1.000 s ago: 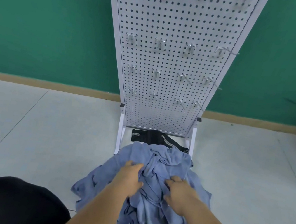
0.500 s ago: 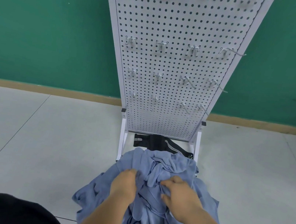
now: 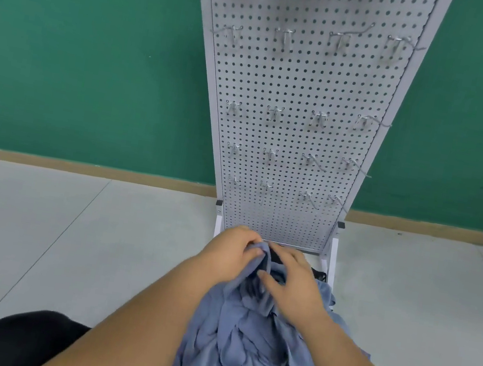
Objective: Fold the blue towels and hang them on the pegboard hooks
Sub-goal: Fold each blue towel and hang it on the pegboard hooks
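- Nearest, lower left: a rounded mass of black fabric (image 3: 19,337), probably the person's clothed knee, over the pale grey tiled floor (image 3: 52,232).
- Centre foreground: a heap of soft, crumpled blue towels (image 3: 256,343), lying on the floor at the foot of the board and partly drawn upward between the forearms.
- Left hand (image 3: 232,254): fingers curled and pinching a raised edge of the blue towels at the top of the heap.
- Right hand (image 3: 291,282): fingers mostly straight, laid over the same raised fold, thumb against the cloth; no closed grasp is evident.
- Handling, as a judgement: the cloth looks light, limp and clingy. Several pieces are tangled, so one is best separated by a hem or corner, then held at two corners to square it for folding.
- Just behind the hands: a dark object with a pale zip-like trim (image 3: 319,274), partly hidden.
- Beyond: a tall white perforated metal pegboard (image 3: 304,98) on legs, its rows of wire hooks (image 3: 285,39) all bare.
- Farthest: a green wall (image 3: 81,46) with a tan skirting strip (image 3: 78,167).
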The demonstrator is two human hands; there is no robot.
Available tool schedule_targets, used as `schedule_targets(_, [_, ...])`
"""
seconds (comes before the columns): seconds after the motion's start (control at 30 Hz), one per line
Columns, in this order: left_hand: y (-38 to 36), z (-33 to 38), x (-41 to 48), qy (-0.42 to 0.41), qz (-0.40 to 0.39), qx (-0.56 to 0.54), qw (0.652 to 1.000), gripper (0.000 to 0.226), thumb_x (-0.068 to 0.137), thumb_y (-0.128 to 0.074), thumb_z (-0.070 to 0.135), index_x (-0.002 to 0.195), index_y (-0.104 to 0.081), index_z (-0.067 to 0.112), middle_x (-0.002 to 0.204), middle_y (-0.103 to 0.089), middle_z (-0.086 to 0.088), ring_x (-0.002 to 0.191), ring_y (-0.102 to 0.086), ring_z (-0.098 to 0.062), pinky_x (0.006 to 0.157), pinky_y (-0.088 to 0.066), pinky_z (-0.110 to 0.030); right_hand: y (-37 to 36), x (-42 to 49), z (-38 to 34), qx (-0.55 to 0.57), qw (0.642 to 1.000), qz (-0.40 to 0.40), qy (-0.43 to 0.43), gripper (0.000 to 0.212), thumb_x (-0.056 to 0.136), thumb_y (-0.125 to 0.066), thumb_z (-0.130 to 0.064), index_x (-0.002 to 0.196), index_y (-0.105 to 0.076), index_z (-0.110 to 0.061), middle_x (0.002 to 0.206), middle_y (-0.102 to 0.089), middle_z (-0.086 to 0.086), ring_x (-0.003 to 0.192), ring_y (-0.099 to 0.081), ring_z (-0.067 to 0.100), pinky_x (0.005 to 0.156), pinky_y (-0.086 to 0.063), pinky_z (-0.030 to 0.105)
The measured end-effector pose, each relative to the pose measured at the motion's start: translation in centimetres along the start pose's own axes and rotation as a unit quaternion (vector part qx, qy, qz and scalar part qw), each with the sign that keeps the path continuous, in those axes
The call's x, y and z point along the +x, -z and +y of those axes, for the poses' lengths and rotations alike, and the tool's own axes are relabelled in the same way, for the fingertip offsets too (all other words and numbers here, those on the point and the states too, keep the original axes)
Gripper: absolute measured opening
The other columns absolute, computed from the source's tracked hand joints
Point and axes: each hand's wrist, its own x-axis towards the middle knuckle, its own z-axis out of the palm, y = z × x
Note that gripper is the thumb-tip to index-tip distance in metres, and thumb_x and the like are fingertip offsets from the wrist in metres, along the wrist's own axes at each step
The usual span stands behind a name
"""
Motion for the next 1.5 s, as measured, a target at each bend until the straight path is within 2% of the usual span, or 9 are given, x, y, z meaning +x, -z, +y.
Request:
schedule_targets(0.13, [4.2,3.5,0.1,-0.048,0.032,0.015,0.998,0.009,0.105,-0.061,0.028,0.101,-0.069,0.028,0.089,-0.055,0.014,0.084,-0.055,-0.011,0.079,-0.046,-0.031,2.2,1.5,-3.2,0.045,0.999,0.009,-0.008,0.008,0.095,-0.072,-0.032,0.103,-0.074,-0.034,0.088,-0.074,-0.014,0.087,-0.069,0.009,0.085,-0.057,0.038])
schedule_targets(0.27, [8.1,6.7,-0.5,-0.059,0.100,-0.007,0.993,0.006,0.106,-0.059,0.025,0.108,-0.064,0.027,0.091,-0.065,0.009,0.083,-0.060,-0.012,0.076,-0.050,-0.033,5.8,2.4,-7.3,0.083,0.996,0.031,-0.004,0.020,0.103,-0.063,-0.028,0.085,-0.070,-0.033,0.075,-0.073,-0.007,0.071,-0.067,0.013,0.069,-0.052,0.034])
schedule_targets(0.37, [10.8,8.3,-0.7,-0.063,0.155,-0.040,0.985,0.018,0.108,-0.054,0.024,0.122,-0.060,0.032,0.084,-0.064,0.004,0.075,-0.061,-0.015,0.071,-0.051,-0.034,9.6,3.2,-10.9,0.105,0.994,0.029,0.023,0.021,0.106,-0.059,-0.026,0.087,-0.068,-0.027,0.081,-0.074,0.008,0.078,-0.068,0.034,0.076,-0.056,0.043])
schedule_targets(0.5, [13.1,10.2,0.2,-0.050,0.169,-0.060,0.983,0.022,0.111,-0.043,0.024,0.119,-0.063,0.028,0.089,-0.066,0.009,0.070,-0.057,-0.005,0.062,-0.045,-0.029,16.2,3.6,-15.1,0.066,0.995,0.003,0.069,0.027,0.109,-0.054,-0.031,0.092,-0.070,-0.019,0.071,-0.060,-0.001,0.062,-0.048,0.013,0.061,-0.042,0.029])
schedule_targets(0.63, [12.7,12.2,1.1,-0.074,0.169,-0.079,0.980,0.019,0.112,-0.042,0.032,0.103,-0.059,0.031,0.094,-0.066,0.007,0.082,-0.060,-0.013,0.072,-0.048,-0.033,20.3,4.1,-15.5,0.034,0.994,-0.016,0.102,0.040,0.108,-0.053,-0.042,0.087,-0.059,-0.009,0.072,-0.048,0.005,0.067,-0.041,0.016,0.065,-0.038,0.036])
schedule_targets(0.77, [9.1,11.5,1.5,-0.077,0.099,-0.065,0.990,0.018,0.107,-0.055,0.041,0.102,-0.059,0.024,0.091,-0.068,0.003,0.085,-0.062,-0.019,0.077,-0.048,-0.034,19.5,3.8,-10.8,-0.068,0.994,-0.007,0.084,0.030,0.108,-0.054,-0.035,0.086,-0.067,-0.020,0.077,-0.068,-0.001,0.075,-0.061,0.022,0.074,-0.051,0.038])
schedule_targets(1.0, [7.5,9.4,3.0,-0.058,0.038,-0.034,0.997,0.031,0.109,-0.053,0.038,0.087,-0.064,0.019,0.082,-0.064,0.001,0.078,-0.057,-0.015,0.074,-0.046,-0.035,19.0,3.9,-7.3,-0.170,0.983,-0.063,0.033,0.044,0.108,-0.055,-0.034,0.064,-0.055,-0.040,0.061,-0.055,-0.017,0.063,-0.047,0.010,0.060,-0.037,0.029])
schedule_targets(1.27, [8.9,7.8,4.1,-0.030,0.119,-0.032,0.992,0.010,0.095,-0.076,0.039,0.085,-0.075,0.039,0.080,-0.070,0.017,0.076,-0.061,0.002,0.064,-0.041,-0.014,19.2,5.2,-7.2,-0.118,0.990,-0.072,0.032,0.011,0.099,-0.072,-0.037,0.090,-0.075,-0.031,0.085,-0.073,-0.009,0.075,-0.061,0.006,0.072,-0.048,0.022])
schedule_targets(1.5, [11.0,4.7,4.5,0.020,0.187,-0.028,0.982,0.013,0.093,-0.079,0.037,0.083,-0.076,0.029,0.074,-0.069,0.007,0.069,-0.062,-0.012,0.063,-0.050,-0.028,21.5,5.7,-6.7,-0.032,0.998,-0.062,0.004,0.013,0.091,-0.080,-0.041,0.086,-0.083,-0.030,0.090,-0.079,0.001,0.080,-0.067,0.015,0.089,-0.058,0.043])
